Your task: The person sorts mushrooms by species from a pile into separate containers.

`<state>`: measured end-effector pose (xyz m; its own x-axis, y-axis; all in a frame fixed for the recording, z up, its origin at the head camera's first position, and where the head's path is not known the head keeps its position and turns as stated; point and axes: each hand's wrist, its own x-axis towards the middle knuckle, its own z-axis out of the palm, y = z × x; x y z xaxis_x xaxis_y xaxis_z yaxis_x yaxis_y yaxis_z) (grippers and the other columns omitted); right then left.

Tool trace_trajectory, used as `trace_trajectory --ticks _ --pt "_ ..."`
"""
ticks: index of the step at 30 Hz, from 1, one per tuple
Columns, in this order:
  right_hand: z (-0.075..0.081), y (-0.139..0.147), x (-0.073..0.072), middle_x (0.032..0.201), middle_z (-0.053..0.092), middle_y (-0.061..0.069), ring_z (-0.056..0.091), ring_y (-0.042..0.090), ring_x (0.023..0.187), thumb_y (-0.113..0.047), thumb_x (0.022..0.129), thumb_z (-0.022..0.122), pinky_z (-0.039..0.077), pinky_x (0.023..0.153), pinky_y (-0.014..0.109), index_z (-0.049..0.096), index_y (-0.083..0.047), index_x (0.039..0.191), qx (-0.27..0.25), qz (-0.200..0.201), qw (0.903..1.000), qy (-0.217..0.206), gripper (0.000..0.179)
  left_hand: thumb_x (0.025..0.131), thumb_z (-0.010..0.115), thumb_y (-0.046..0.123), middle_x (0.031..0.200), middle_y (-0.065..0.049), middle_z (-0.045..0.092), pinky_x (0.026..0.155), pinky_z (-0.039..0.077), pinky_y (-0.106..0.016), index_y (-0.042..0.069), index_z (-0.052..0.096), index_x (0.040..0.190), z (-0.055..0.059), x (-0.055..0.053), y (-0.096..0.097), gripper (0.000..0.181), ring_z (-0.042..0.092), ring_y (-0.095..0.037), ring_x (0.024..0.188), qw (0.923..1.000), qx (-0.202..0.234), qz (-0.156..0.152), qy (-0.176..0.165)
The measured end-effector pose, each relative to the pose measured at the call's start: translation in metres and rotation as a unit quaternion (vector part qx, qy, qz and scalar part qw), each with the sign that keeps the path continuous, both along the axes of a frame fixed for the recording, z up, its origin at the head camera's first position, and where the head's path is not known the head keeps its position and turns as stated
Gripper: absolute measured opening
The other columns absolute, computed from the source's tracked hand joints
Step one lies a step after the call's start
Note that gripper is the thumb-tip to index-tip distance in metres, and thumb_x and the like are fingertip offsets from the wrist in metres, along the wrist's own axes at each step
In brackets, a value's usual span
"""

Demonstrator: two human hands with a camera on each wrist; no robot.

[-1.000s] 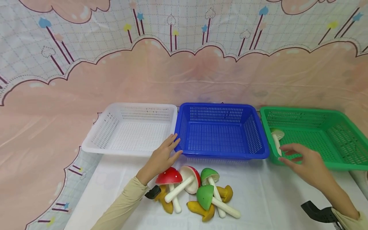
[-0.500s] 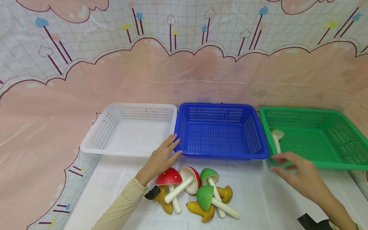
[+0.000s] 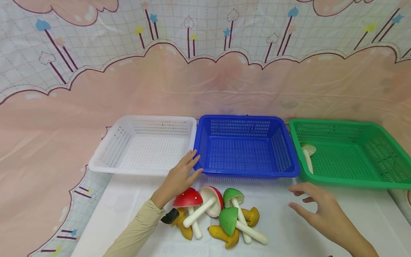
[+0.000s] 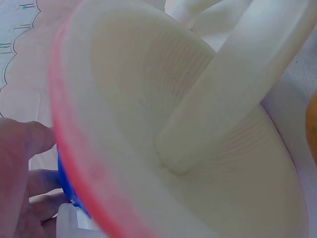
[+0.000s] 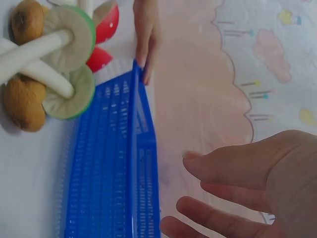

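My left hand point(image 3: 179, 179) reaches over the near corner where the white and blue baskets meet, its fingers extended at the blue basket's point(image 3: 245, 173) rim. Just below that hand lie two red-capped toy mushrooms point(image 3: 188, 197) with white stems; one fills most of the left wrist view. My right hand point(image 3: 321, 207) is over the white cloth in front of the gap between the blue and green baskets, fingers apart and holding nothing. To its left lie two green-capped mushrooms point(image 3: 229, 220) and several brown mushrooms point(image 3: 221, 233) in a pile.
At the back left stands a white basket point(image 3: 144, 170). The green basket point(image 3: 356, 182) on the right holds one green-capped mushroom point(image 3: 308, 153) against its left wall. A patterned pink and white cloth point(image 3: 224, 82) hangs behind the baskets.
My right hand has moved away from the green basket, left and toward me, leaving the green-capped mushroom inside it. The left hand has stayed in place.
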<state>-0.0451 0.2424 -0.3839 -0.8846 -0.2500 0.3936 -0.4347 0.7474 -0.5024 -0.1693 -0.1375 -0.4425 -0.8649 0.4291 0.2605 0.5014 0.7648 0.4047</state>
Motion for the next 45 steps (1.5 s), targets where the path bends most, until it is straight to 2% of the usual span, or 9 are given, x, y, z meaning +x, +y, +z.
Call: trace_trajectory --ticks 8,15,24,30,36,41,45 --pt "-0.004 -0.015 0.006 0.1 0.062 -0.014 0.058 0.002 0.088 0.0 0.066 0.082 0.05 0.069 0.016 0.064 -0.019 0.105 -0.013 0.036 0.9992 0.013 0.047 0.093 0.06 0.03 0.149 -0.012 0.036 0.103 0.036 -0.045 0.003 0.048 0.137 0.001 -0.001 0.0 0.053 0.025 -0.026 0.14 1.0 0.002 0.003 0.001" --pt "-0.016 -0.028 0.013 0.101 0.061 -0.015 0.059 0.002 0.087 -0.002 0.071 0.08 0.053 0.066 0.023 0.061 -0.023 0.106 -0.049 0.062 0.9961 -0.039 0.044 0.094 0.058 0.033 0.149 -0.011 0.035 0.104 0.035 -0.044 0.003 0.047 0.138 0.0 0.0 0.0 0.054 0.024 -0.026 0.14 1.0 0.003 0.0 -0.007" --pt "-0.042 -0.042 0.014 0.105 0.062 -0.01 0.057 0.005 0.091 -0.005 0.076 0.077 0.053 0.065 0.024 0.06 -0.021 0.111 -0.086 0.114 0.9879 -0.062 0.042 0.094 0.057 0.035 0.149 -0.011 0.035 0.102 0.036 -0.044 0.003 0.048 0.137 -0.001 0.001 -0.001 0.055 0.024 -0.026 0.14 1.0 0.001 0.002 -0.002" --pt "-0.058 -0.047 0.012 0.106 0.064 0.0 0.057 0.008 0.09 -0.011 0.08 0.075 0.053 0.065 0.027 0.06 -0.014 0.112 -0.107 0.145 0.976 -0.122 0.036 0.094 0.057 0.036 0.149 -0.011 0.035 0.103 0.036 -0.043 0.003 0.048 0.138 -0.003 0.0 -0.001 0.055 0.024 -0.025 0.14 1.0 0.001 -0.001 0.004" --pt "-0.074 -0.053 0.01 0.101 0.064 0.002 0.058 0.015 0.089 -0.018 0.081 0.075 0.053 0.066 0.029 0.061 -0.01 0.109 -0.119 0.167 0.9602 -0.19 0.032 0.094 0.056 0.036 0.149 -0.011 0.035 0.103 0.035 -0.043 0.003 0.048 0.137 -0.003 0.0 0.001 0.055 0.024 -0.025 0.14 1.0 0.001 0.001 0.005" --pt "-0.085 -0.06 0.007 0.099 0.062 0.001 0.058 0.012 0.087 -0.023 0.08 0.076 0.052 0.066 0.027 0.061 -0.009 0.107 -0.112 0.158 0.9472 -0.255 0.034 0.094 0.057 0.035 0.149 -0.011 0.036 0.103 0.035 -0.042 0.003 0.049 0.137 -0.002 0.0 0.0 0.054 0.025 -0.025 0.14 1.0 -0.001 0.003 0.008" --pt "-0.091 -0.066 0.007 0.095 0.061 -0.004 0.056 0.007 0.082 -0.018 0.077 0.078 0.05 0.063 0.024 0.063 -0.011 0.104 -0.095 0.14 0.9482 -0.268 0.032 0.094 0.057 0.035 0.149 -0.011 0.036 0.103 0.035 -0.042 0.003 0.049 0.137 -0.002 0.0 0.0 0.054 0.025 -0.025 0.14 0.9999 0.0 0.003 0.01"
